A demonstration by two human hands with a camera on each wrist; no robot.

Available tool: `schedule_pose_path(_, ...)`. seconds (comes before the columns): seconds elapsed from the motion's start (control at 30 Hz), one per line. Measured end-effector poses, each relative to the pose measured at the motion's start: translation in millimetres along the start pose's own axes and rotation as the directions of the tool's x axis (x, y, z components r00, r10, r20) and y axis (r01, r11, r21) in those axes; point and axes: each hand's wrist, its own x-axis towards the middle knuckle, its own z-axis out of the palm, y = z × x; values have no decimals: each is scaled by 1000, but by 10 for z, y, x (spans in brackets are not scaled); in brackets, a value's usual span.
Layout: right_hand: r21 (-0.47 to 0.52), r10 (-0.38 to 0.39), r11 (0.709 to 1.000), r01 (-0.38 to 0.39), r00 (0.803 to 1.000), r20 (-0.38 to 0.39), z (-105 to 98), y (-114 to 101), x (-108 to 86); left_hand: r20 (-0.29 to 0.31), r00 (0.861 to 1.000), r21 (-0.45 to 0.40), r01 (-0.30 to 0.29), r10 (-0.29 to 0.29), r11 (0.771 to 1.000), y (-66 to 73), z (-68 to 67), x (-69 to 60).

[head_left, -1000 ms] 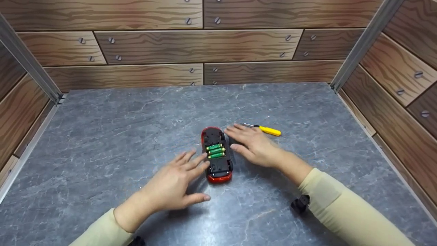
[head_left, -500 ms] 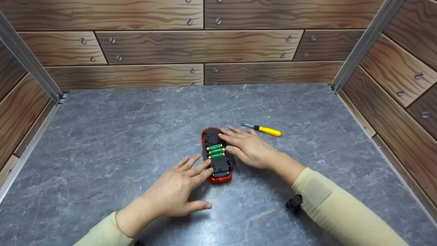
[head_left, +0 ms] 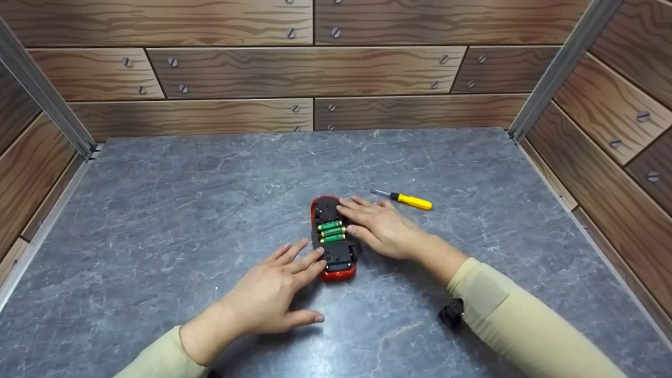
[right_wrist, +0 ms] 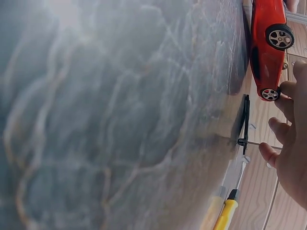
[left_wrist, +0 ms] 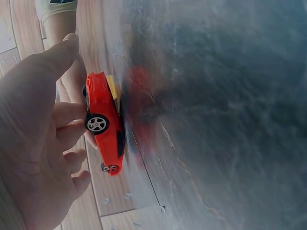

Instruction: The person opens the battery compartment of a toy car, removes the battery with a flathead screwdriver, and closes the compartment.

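A red toy car [head_left: 338, 274] lies upside down on the grey surface, its black underside up, with several green batteries [head_left: 332, 231] in an uncovered compartment. My left hand [head_left: 268, 291] touches its left edge near the closer end, fingers spread and thumb held away. On the other side my right hand [head_left: 386, 226] rests its straight fingers on the far right edge. Both wrist views show the red body from the side, as in the left wrist view, car [left_wrist: 106, 120], and the right wrist view, car [right_wrist: 268, 52].
A screwdriver with a yellow handle [head_left: 415, 201] lies beyond my right hand. In the right wrist view a thin black part [right_wrist: 246, 120] lies on the surface between car and screwdriver. Wood-patterned walls [head_left: 304, 73] stand behind and at both sides.
My right hand has moved slightly left onto the car's edge, uncovering the screwdriver's shaft. My left hand has shifted slightly toward the near side along the car.
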Motion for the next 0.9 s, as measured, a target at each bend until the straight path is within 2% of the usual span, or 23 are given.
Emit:
schedule_pose_path(0.27, 9, 0, 1000, 0, 1000, -1, 11, 23, -29, -1, 1000, 16, 18, -18, 1000, -23, 7, -13)
schedule_pose_path(0.57, 21, -32, 999, 33, 999, -38, 15, 52, -87, -45, 998, 26, 33, -32, 999, -64, -5, -38)
schedule_pose_path(0.9, 28, -13, 1000, 13, 1000, 4, -7, 35, -230, -48, 996, 14, 81, -81, 997, -173, -22, -58)
